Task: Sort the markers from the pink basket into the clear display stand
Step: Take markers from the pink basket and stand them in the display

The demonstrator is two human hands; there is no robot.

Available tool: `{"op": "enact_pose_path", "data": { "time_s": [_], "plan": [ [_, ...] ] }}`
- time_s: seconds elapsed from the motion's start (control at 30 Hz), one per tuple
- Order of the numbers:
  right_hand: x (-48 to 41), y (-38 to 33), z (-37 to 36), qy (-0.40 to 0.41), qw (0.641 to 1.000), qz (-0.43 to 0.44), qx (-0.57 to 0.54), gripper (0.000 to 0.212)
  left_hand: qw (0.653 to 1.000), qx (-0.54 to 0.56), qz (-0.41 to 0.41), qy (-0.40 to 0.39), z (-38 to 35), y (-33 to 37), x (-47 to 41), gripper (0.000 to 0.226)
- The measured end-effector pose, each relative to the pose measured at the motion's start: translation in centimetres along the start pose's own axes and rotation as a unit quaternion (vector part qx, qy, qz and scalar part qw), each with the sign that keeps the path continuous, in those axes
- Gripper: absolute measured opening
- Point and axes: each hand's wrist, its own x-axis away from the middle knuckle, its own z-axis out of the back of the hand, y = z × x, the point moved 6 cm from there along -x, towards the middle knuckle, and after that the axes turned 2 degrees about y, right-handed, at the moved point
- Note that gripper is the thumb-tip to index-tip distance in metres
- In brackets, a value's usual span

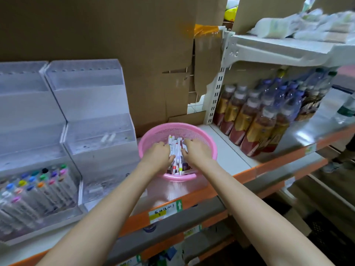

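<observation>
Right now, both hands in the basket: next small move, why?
Probably lift the markers out of the pink basket: left hand and right hand curl around them from both sides, and the clear stand sits left of it.

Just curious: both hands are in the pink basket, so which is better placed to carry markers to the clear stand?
Probably the left hand: its fingers curl round the markers and the clear display stand sits on its side of the pink basket. The right hand is farther off.
</observation>
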Motion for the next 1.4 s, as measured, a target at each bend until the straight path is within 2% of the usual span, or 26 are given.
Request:
{"op": "enact_pose_path", "data": {
  "time_s": [0.23, 0.43, 0.53, 0.67, 0.83, 0.9, 1.03, 1.13, 1.23, 1.4],
  "plan": [
    [-1.8, -0.1, -0.9, -0.038, 0.997, 0.024, -0.068, 0.026, 0.996, 0.059, 0.070, 0.009, -0.9, -1.3, -1.7, 0.022],
    [-2.1, -0.1, -1.1, -0.059, 0.995, 0.014, -0.080, 0.027, 0.986, 0.117, 0.114, 0.021, -1.1, -1.8, -1.7, 0.013],
    [-1.9, -0.2, -0.9, -0.072, 0.993, 0.006, -0.097, 0.016, 0.984, 0.127, 0.121, 0.028, -1.0, -1.8, -1.6, 0.010],
    [-1.5, -0.2, -0.6, -0.066, 0.991, -0.002, -0.120, 0.003, 0.980, 0.133, 0.142, 0.048, -0.8, -2.1, -1.3, 0.011],
    [-1.2, 0.0, -0.3, -0.055, 0.984, -0.010, -0.171, 0.006, 0.970, 0.158, 0.164, 0.079, -0.3, -2.4, -1.1, 0.006],
    [-1.4, 0.3, -0.7, -0.052, 0.982, -0.017, -0.183, 0.013, 0.964, 0.186, 0.168, 0.091, -0.2, -2.6, -1.1, 0.005],
    [-2.1, 0.6, -1.0, -0.032, 0.967, -0.026, -0.252, 0.061, 0.958, 0.217, 0.156, 0.109, -0.1, -3.0, -1.1, 0.036],
    [-2.0, 0.6, -0.7, -0.028, 0.956, -0.021, -0.291, 0.083, 0.960, 0.221, 0.128, 0.117, 0.0, -2.8, -1.1, 0.043],
    [-1.9, 0.6, -0.7, -0.029, 0.952, -0.017, -0.305, 0.085, 0.956, 0.238, 0.113, 0.128, 0.2, -2.6, -1.0, 0.044],
    [-1.8, 0.3, -0.1, -0.013, 0.957, 0.015, -0.291, 0.070, 0.956, 0.244, 0.098, 0.132, 0.2, -2.7, -1.1, 0.045]
  ]
}}
